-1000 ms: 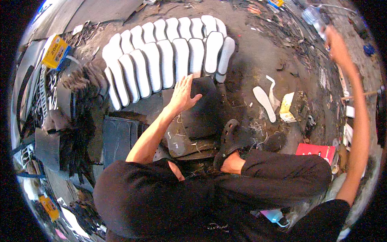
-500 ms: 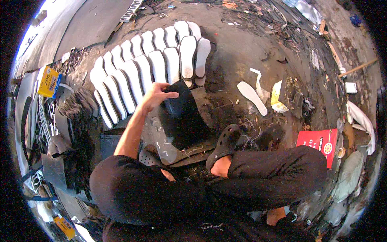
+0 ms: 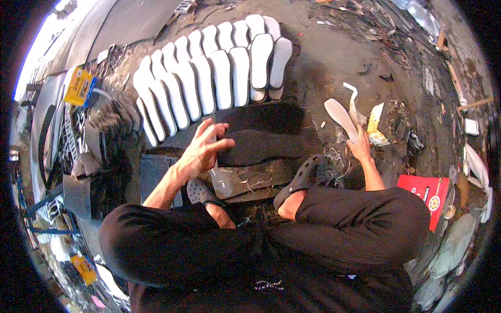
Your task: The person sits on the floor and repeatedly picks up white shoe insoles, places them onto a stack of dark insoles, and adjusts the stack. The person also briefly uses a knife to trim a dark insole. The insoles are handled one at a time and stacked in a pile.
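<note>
Head view shows us a dark sheet point(image 3: 255, 148) lying on the dirty ground in front of the seated person, just below two rows of white insoles point(image 3: 219, 78). The left hand point(image 3: 201, 151) rests on the left edge of this dark sheet. Its fingers are spread wide open and a little bent, and the thumb points to the right across the sheet; we see the hand pressing or touching the sheet, not closing around it. Under the sheet lies a worn board point(image 3: 250, 180) with light scratches.

The right hand point(image 3: 360, 148) is lower to the right, near the black clog point(image 3: 305, 177) on the person's foot. Its fingertips touch the lower end of a single white insole point(image 3: 339, 116) which lies apart from the rows. We cannot tell if the hand grips it or only touches it, because the fingers are small and partly hidden. Just beside this insole there is a yellow paper scrap point(image 3: 376, 125).

Further out we see a red flat box point(image 3: 425, 190) at the right, and a yellow box point(image 3: 79, 86) at the left near stacks of dark cut pieces point(image 3: 112, 172).
</note>
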`<state>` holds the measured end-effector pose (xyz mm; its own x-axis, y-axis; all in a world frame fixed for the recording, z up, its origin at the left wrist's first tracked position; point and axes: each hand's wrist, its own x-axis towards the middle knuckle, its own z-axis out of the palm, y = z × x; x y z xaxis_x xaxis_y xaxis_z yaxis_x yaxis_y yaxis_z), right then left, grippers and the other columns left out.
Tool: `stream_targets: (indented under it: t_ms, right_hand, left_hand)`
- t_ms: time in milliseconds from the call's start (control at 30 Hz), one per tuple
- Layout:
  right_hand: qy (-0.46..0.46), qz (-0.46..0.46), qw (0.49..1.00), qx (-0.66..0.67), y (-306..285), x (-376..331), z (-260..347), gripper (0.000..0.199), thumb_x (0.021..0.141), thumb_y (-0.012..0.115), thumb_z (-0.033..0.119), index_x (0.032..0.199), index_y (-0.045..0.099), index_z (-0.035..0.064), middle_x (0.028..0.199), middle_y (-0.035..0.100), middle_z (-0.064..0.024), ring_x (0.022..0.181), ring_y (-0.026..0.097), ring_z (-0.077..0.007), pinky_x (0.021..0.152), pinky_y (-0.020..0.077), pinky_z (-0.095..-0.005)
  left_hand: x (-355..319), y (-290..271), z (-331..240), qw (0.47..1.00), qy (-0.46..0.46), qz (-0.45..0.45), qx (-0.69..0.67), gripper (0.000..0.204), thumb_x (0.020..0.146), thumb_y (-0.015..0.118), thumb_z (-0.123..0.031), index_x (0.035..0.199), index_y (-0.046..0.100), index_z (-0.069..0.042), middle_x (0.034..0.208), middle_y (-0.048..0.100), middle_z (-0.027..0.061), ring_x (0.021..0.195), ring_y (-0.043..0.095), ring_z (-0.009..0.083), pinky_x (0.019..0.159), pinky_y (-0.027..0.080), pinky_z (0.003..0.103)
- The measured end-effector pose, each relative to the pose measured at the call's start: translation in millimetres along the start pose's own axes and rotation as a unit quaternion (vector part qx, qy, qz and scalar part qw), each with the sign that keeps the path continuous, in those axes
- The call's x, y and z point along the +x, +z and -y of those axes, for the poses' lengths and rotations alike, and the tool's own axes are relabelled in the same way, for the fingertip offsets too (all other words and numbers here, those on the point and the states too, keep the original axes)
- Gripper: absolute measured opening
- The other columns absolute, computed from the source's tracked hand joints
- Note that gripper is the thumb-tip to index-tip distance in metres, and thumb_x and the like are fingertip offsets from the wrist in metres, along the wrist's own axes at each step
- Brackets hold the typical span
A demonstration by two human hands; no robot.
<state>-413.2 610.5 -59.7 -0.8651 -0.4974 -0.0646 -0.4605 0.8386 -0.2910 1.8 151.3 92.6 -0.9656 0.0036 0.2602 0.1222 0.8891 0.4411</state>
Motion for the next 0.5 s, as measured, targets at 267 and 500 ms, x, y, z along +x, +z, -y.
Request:
stream_targets:
  t_ms: [267,500]
  right_hand:
    - [-0.059,-0.008,0.998,-0.01,-15,-9,4,0.081,0.073,0.087,0.023,0.143,0.054,-0.0021,0.126,0.059,-0.0259,0.122,0.057,-0.0458,0.11,0.0465,-0.0516]
    - [0.045,-0.005,0.804,0.593,-99,-40,109,0.065,0.087,0.076,0.009,0.148,0.053,0.0032,0.139,0.062,-0.007,0.128,0.06,-0.0238,0.117,0.0417,-0.0367]
  left_hand:
    - [-118,88,29,0.992,-0.081,0.004,-0.095,0.063,0.067,0.064,0.015,0.125,0.063,-0.011,0.142,0.055,0.022,0.145,0.048,0.0447,0.125,0.039,0.055]
    - [-103,69,-12,0.975,-0.187,-0.08,-0.093,0.046,0.077,0.067,0.011,0.12,0.066,-0.006,0.138,0.06,0.02,0.135,0.057,0.0405,0.112,0.052,0.046]
